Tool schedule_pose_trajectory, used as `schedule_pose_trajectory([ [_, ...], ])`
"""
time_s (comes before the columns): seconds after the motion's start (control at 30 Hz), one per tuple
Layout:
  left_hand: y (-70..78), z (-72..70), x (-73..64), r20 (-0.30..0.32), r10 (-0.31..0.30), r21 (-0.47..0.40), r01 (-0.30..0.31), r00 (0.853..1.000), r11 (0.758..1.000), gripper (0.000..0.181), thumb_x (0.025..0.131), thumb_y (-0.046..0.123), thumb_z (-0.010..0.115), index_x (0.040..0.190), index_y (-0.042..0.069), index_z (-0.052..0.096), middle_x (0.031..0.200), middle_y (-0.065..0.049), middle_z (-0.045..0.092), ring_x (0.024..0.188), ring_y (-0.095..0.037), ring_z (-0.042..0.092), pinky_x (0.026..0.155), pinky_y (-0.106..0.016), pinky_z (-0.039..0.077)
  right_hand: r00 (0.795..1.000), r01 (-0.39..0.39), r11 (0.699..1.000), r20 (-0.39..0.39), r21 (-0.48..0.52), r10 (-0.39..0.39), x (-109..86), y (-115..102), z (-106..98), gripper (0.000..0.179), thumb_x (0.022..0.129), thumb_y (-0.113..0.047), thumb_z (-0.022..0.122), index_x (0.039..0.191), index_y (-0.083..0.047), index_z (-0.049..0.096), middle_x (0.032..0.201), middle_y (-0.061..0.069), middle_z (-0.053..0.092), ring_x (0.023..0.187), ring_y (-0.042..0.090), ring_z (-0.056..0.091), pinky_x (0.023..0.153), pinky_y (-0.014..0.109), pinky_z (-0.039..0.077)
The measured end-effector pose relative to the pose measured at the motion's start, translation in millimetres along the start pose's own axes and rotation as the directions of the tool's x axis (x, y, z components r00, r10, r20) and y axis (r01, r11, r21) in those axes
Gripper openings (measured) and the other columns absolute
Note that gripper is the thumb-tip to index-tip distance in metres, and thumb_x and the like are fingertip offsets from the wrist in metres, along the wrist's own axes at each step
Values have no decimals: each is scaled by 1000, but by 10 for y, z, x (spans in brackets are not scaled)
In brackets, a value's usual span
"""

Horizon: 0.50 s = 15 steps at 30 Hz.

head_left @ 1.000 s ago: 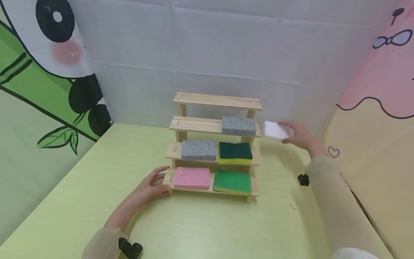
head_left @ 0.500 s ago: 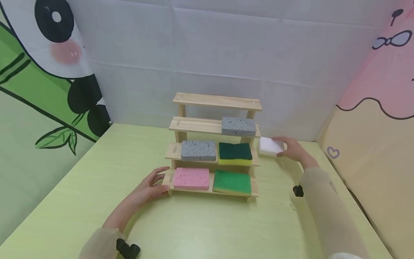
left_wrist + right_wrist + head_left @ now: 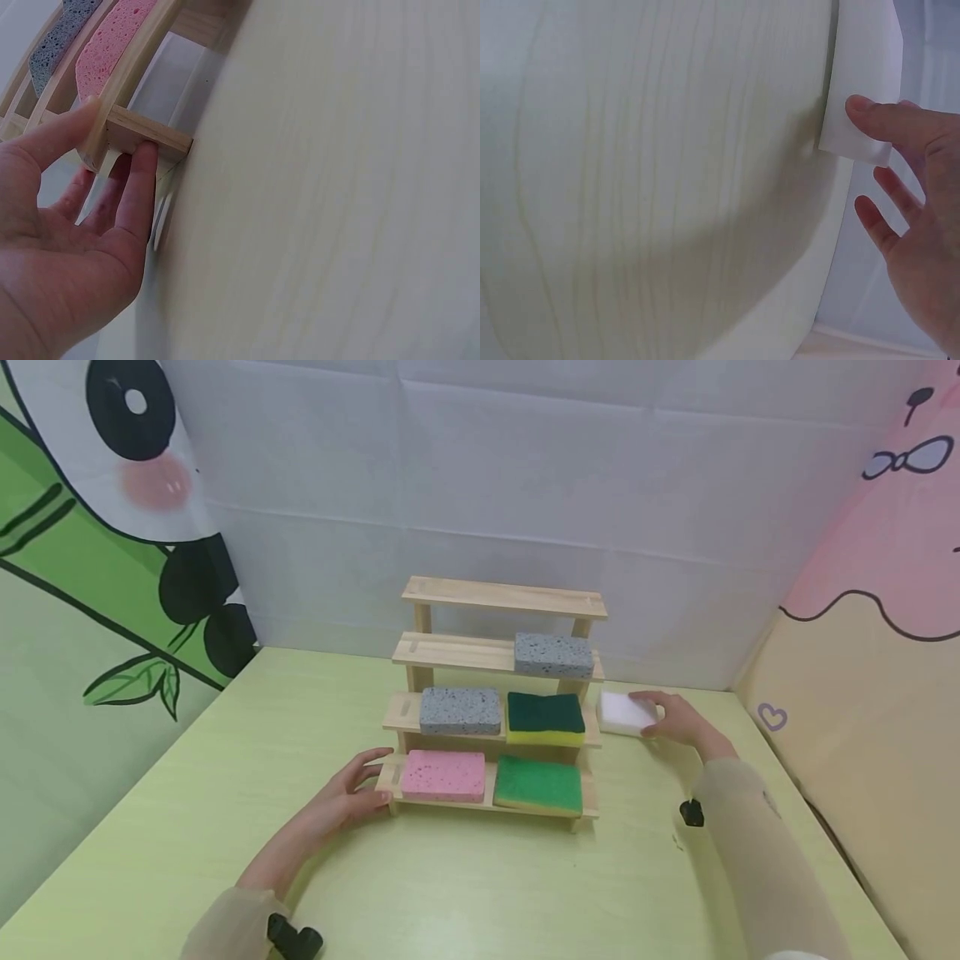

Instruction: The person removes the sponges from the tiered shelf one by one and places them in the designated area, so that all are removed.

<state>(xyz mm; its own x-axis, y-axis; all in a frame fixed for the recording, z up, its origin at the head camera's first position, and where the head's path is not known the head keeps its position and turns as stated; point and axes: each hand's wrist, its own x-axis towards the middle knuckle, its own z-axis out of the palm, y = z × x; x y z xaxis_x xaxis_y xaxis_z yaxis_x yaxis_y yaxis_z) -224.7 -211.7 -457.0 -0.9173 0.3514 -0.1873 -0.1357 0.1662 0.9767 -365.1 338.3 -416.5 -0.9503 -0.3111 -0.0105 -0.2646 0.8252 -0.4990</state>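
Observation:
In the head view my right hand [image 3: 681, 725] pinches a white sponge [image 3: 624, 713] low beside the right end of a stepped wooden rack [image 3: 498, 597]. The right wrist view has the thumb on the near face of the white sponge [image 3: 862, 67], close over the table, two fingers spread free below. My left hand [image 3: 351, 789] holds the left end of the rack's lowest step, thumb on the board's edge and fingers beneath it. The nearest sponge to it is pink [image 3: 444, 775]; a green one [image 3: 538, 783] lies to its right.
Higher on the rack sit a grey speckled block [image 3: 460, 710], a dark green and yellow sponge [image 3: 545, 718] and another grey block [image 3: 553, 655]. Behind stands a white cloth wall [image 3: 510, 477]. The pale yellow table [image 3: 480, 893] meets a printed side wall [image 3: 862, 727] at right.
My right hand has lowered the white sponge from beside the third step down toward the table, slightly leftward. My left hand and the rack have stayed in place.

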Motion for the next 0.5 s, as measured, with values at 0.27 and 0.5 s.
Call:
schedule_pose_trajectory([
  [0.27,-8,1,-4,2,0,-1,0,1000,1000,74,94,21,65,155,24,23,156,-17,34,124,-22,56,102,-32,53,1000,-3,1000,29,17,2,25,12,52,71,82,-4,74,146,-5,44,151,34,36,136,55,33,111,71,28],
  [0.5,-6,-3,-19,1,6,-8,-5,1000,1000,74,95,21,65,155,25,23,155,-17,33,124,-22,56,101,-31,53,999,-8,999,53,39,6,71,21,75,68,84,-3,71,147,-6,45,153,32,35,138,53,32,111,70,28],
])
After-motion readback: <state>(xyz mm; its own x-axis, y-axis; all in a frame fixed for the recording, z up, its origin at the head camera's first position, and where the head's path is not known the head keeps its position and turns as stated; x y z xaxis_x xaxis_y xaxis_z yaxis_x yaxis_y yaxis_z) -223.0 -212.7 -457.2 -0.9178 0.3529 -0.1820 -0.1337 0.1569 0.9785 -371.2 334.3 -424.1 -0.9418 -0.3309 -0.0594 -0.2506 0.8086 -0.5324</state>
